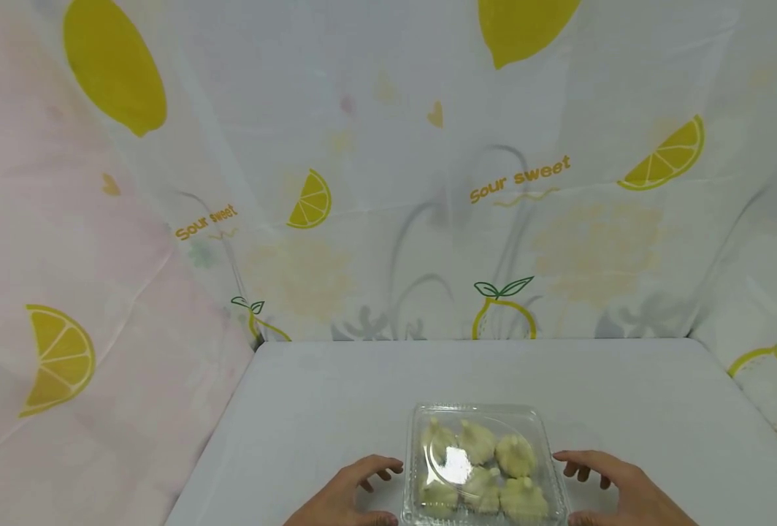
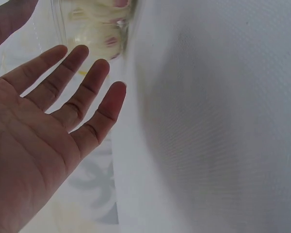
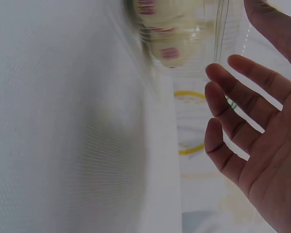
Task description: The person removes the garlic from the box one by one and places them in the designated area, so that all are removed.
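A clear plastic box [image 1: 477, 407] with its lid down stands near the front of the white table, glare across its top. Through the lid several pale garlic bulbs [image 1: 516, 456] show, in two rows; the wrist views catch purplish marks low on their sides. My left hand [image 1: 356, 491] is at the box's left side, fingers extended and parted, the fingertips close to its wall. Mirroring it, my right hand [image 1: 615, 486] is at the right side, fingers slightly bent and spread. In the wrist views both palms [image 2: 34, 141] [image 3: 274, 150] face the box with nothing in them.
White cloth covers the table [image 1: 336, 387]. Behind it hangs a pale curtain [image 1: 375, 131] printed with lemons and lettering, which also runs down the left and right sides. The table's back edge meets this curtain.
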### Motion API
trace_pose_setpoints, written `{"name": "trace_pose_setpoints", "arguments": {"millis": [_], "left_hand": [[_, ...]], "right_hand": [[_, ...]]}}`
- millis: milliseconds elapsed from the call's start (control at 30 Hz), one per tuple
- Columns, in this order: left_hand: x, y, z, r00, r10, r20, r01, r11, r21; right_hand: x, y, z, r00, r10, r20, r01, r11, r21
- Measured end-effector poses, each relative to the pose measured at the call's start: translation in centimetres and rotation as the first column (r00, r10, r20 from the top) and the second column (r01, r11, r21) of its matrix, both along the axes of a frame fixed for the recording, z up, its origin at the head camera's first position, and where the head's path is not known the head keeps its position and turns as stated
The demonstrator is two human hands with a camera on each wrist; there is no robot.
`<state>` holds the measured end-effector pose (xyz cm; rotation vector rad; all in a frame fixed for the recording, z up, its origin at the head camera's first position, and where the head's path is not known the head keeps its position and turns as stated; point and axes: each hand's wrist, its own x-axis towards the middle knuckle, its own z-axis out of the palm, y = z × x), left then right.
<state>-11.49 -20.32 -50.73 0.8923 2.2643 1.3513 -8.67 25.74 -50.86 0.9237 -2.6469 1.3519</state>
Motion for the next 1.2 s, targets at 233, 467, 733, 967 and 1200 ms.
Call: {"name": "trace_pose_setpoints", "arguments": {"millis": [233,467,733,967,1200], "left_hand": [[0.1,0.2,-0.1,0.997,-0.014,0.078,0.01,0.998,0.06],[0.3,0.7,-0.2,0.991,0.018,0.135,-0.027,0.998,0.065],[0.4,1.1,-0.4,0.99,0.041,0.138,-0.053,0.995,0.085],[0.5,1.1,-0.7,0.987,0.005,0.16,-0.027,0.99,0.14],[0.7,1.3,-0.8,0.992,-0.003,0.123,-0.016,0.988,0.156]], "right_hand": [[0.0,0.0,-0.6,0.997,0.045,0.066,-0.041,0.998,-0.055],[0.0,-0.2,-0.6,0.995,0.054,0.087,-0.049,0.997,-0.051],[0.0,-0.3,-0.5,0.993,0.06,0.104,-0.054,0.997,-0.057],[0.0,-0.3,-0.5,0.988,0.08,0.13,-0.072,0.995,-0.067],[-0.2,-0.2,-0.6,0.971,0.122,0.207,-0.104,0.99,-0.098]]}}
